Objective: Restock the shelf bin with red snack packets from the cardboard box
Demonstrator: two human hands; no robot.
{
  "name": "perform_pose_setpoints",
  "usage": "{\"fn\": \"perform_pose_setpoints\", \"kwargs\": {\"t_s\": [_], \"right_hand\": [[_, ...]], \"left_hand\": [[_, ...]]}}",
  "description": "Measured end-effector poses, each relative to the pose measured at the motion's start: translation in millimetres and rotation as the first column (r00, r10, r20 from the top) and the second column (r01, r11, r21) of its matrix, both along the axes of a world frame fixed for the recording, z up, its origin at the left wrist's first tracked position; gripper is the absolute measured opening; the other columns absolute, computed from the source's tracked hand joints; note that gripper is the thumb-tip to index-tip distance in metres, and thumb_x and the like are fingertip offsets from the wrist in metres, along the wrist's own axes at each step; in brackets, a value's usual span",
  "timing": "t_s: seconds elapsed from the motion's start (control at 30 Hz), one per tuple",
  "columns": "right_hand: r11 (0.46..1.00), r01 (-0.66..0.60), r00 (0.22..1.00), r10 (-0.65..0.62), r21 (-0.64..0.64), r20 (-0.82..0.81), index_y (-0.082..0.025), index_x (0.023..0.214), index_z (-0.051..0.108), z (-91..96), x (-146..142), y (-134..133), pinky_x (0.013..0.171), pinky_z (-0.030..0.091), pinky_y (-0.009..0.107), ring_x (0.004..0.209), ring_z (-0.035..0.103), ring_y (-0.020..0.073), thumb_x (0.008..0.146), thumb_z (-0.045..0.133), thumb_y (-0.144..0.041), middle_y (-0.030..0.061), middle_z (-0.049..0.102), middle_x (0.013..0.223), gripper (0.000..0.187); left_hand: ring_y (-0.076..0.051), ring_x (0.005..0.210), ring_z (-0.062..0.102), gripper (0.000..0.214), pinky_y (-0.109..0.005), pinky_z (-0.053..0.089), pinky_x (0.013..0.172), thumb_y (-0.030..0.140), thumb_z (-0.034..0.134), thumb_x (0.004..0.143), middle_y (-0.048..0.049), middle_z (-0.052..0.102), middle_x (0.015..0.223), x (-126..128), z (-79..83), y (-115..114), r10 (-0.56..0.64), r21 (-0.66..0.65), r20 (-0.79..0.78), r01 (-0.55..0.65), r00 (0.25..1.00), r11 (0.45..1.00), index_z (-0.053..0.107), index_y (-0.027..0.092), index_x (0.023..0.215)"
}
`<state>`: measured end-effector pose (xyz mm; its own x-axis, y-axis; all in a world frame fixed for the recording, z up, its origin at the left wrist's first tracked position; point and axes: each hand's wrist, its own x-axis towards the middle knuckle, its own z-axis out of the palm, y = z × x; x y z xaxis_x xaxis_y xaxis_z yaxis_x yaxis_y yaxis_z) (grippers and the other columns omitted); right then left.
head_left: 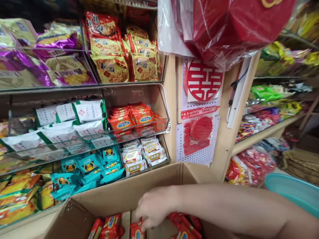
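From the right my right arm reaches down into an open cardboard box [104, 199]. My right hand [156, 207] is curled, with its fingertips pinched at the top of a small red snack packet [136, 231]. More red packets [109, 227] lie in the box to the left of the hand. Others [186, 229] are partly hidden beneath my forearm. Similar orange-red packets [143, 119] are stacked in a shelf compartment above the box. My left hand is out of view.
Clear-fronted shelves hold white-and-green packets [89, 111], teal packets [89, 162] and white-and-gold packets [134, 157]. A plastic-wrapped red item [239, 30] hangs overhead. Red decorations [205, 81] hang on a pegboard post. A turquoise basin [294, 192] stands at right.
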<state>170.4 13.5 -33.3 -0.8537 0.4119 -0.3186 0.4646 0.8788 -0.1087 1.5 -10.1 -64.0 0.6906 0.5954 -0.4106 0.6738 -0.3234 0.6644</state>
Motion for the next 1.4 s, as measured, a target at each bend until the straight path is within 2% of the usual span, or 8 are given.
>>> {"fn": "perform_pose_setpoints", "kwargs": {"t_s": [0.17,0.3,0.4,0.6,0.8,1.1,1.23,1.4], "right_hand": [[0.967,0.246,0.947,-0.255,-0.070,-0.196,-0.014,0.105,0.058,-2.7,15,7,0.069,0.042,0.026,0.091,0.058,0.0207,0.078,0.048,-0.031,0.0096,0.063,0.101,0.034],[0.921,0.376,0.915,-0.386,-0.107,-0.113,-0.011,0.101,0.059,-2.5,18,8,0.063,0.043,0.026,0.082,0.060,0.0215,0.073,0.046,-0.017,0.0120,0.063,0.096,0.031],[0.911,0.396,0.914,-0.403,-0.112,-0.051,-0.009,0.095,0.061,-6.0,14,6,0.055,0.042,0.025,0.072,0.061,0.0207,0.074,0.047,-0.021,0.0120,0.064,0.087,0.028],[0.907,0.410,0.910,-0.401,-0.093,0.101,-0.008,0.085,0.064,-50.4,3,-5,0.056,0.046,0.030,0.069,0.062,0.0254,0.061,0.062,-0.019,0.0131,0.065,0.079,0.026],[0.908,0.417,0.906,-0.411,-0.037,0.101,-0.006,0.113,0.053,-88.4,7,-14,0.078,0.046,0.035,0.096,0.056,0.0292,0.060,0.063,-0.014,0.0222,0.055,0.109,0.054],[0.974,0.219,0.966,-0.226,0.064,0.126,-0.007,0.103,0.056,-91.5,4,-27,0.089,0.038,0.035,0.095,0.054,0.0244,0.064,0.065,-0.031,0.0150,0.061,0.097,0.046],[0.979,0.192,0.971,-0.200,0.074,0.133,-0.007,0.106,0.054,-93.9,0,-24,0.082,0.041,0.035,0.092,0.055,0.0266,0.054,0.070,-0.033,0.0148,0.062,0.093,0.060],[0.972,0.222,0.961,-0.231,0.079,0.151,-0.013,0.085,0.063,-60.7,-4,-13,0.078,0.041,0.036,0.090,0.056,0.0258,0.061,0.064,-0.018,0.0119,0.063,0.087,0.025]], "left_hand": [[-0.017,0.065,0.053,0.023,-0.028,0.041,0.059,0.032,0.070,0.061,0.0023,0.056,0.068,-8,4.5,-8,0.195,0.051,0.003,-0.195,0.981,0.979,0.057,0.018,0.073],[-0.015,0.068,0.049,0.020,-0.026,0.039,0.063,0.038,0.053,0.076,0.0040,0.049,0.071,-12,19.8,4,0.311,0.056,0.140,-0.321,0.940,0.945,0.048,0.020,0.083],[-0.013,0.062,0.048,0.023,-0.026,0.042,0.059,0.037,0.054,0.076,0.0038,0.048,0.071,-12,31.4,6,0.419,-0.114,0.328,-0.404,0.847,0.907,0.045,0.019,0.088],[-0.011,0.062,0.052,0.027,-0.023,0.045,0.054,0.028,0.066,0.068,0.0020,0.053,0.076,-10,43.3,-2,0.519,-0.256,0.478,-0.452,0.709,0.854,0.050,0.019,0.086],[-0.012,0.065,0.054,0.031,-0.025,0.048,0.055,0.024,0.069,0.065,0.0008,0.056,0.080,-9,42.0,1,0.590,-0.276,0.475,-0.526,0.653,0.805,0.051,0.017,0.089],[-0.009,0.058,0.056,0.027,-0.018,0.042,0.050,0.020,0.065,0.069,0.0012,0.062,0.076,-11,44.5,0,0.709,-0.520,0.553,-0.484,0.437,0.704,0.057,0.020,0.095],[-0.009,0.054,0.055,0.015,-0.018,0.042,0.048,0.020,0.064,0.069,0.0033,0.059,0.066,-10,44.9,1,0.742,-0.571,0.586,-0.484,0.325,0.663,0.054,0.019,0.080],[-0.007,0.060,0.056,0.028,-0.018,0.044,0.056,0.012,0.066,0.064,0.0065,0.059,0.070,-11,47.3,2,0.718,-0.555,0.670,-0.514,0.191,0.654,0.049,0.022,0.084]]}}
